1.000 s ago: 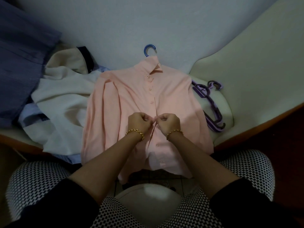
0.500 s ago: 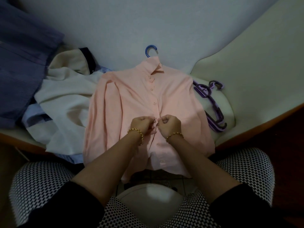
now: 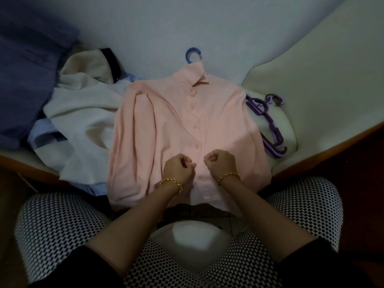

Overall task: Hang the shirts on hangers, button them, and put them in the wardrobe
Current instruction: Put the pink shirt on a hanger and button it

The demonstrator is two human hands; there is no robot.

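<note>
Pink shirt (image 3: 176,129) on pale mattress (image 3: 324,84), perhaps.

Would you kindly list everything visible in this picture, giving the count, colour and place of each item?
pink shirt: one, pink, flat at centre, on a hanger
hanger hook: one, blue, above the collar
spare hangers: a stack, purple, right of the shirt
cream garment: one, cream, left of the shirt
light blue garment: one, pale blue, under the cream one
striped cloth: one, dark blue, far left
bracelets: two, gold, one per wrist
left hand: one, fingers curled, on the shirt front
right hand: one, fingers curled, on the shirt front
legs: two, black-and-white check, bottom
</note>
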